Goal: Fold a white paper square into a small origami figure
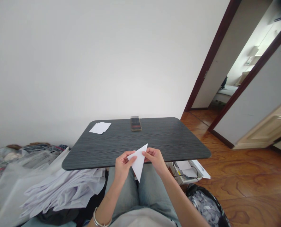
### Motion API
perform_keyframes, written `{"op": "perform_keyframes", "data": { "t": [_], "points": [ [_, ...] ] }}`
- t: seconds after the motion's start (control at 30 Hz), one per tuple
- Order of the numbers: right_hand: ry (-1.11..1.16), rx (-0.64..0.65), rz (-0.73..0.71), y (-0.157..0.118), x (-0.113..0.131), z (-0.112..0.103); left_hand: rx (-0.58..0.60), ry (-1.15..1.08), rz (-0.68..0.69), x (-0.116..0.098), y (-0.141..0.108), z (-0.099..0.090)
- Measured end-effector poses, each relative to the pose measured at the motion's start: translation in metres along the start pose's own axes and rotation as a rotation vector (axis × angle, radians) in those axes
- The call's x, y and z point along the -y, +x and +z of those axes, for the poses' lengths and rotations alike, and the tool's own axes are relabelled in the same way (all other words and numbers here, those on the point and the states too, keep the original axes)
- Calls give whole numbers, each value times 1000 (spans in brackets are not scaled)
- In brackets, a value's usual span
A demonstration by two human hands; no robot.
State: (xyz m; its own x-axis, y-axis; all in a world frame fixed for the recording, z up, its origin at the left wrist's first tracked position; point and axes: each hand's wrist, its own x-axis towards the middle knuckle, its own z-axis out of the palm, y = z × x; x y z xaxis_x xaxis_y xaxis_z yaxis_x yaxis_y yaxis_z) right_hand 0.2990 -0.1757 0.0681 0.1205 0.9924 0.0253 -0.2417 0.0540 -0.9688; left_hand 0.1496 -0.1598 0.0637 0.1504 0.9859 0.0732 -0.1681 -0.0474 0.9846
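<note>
A white sheet of paper folded into a triangle (138, 162) is held up at the near edge of the dark table (116, 140), over my lap. One corner points up and right, another down toward my knees. My left hand (124, 164) pinches its left side, thumb on the front face and fingers behind. On the right edge, near the upper corner, my right hand (155, 159) grips the paper between thumb and fingers. A small stack of white paper (100, 127) lies at the table's far left.
A dark blurred object (136, 123) stands at the table's back middle, near the white wall (107, 63). Left are piles of white cloth-like material (64, 189) and plastic. A white box with cables (186, 173) and a lined bin of scraps (205, 205) are at right.
</note>
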Motion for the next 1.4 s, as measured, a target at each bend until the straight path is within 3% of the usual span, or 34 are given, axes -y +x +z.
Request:
{"op": "perform_keyframes", "data": {
  "t": [0.13, 0.33, 0.5, 0.7, 0.93, 1.4],
  "points": [
    [0, -63, -7, -1, -1, 4, -36, -7, 9, 2, 0, 2],
    [29, -10, 41, -9, 2, 10, -123, -35, 36, 0, -1, 3],
    [33, -65, 20, -9, -1, 12, -128, -46, 42, 0, -3, 5],
    [84, -4, 53, -13, 1, 13, -154, -55, 67, -1, -1, 8],
    [79, -43, 27, -14, -1, 14, -163, -59, 62, -2, -1, 10],
    [19, 8, 77, -17, -12, 15, -272, -137, 83, -8, 3, 12]
  ]
}}
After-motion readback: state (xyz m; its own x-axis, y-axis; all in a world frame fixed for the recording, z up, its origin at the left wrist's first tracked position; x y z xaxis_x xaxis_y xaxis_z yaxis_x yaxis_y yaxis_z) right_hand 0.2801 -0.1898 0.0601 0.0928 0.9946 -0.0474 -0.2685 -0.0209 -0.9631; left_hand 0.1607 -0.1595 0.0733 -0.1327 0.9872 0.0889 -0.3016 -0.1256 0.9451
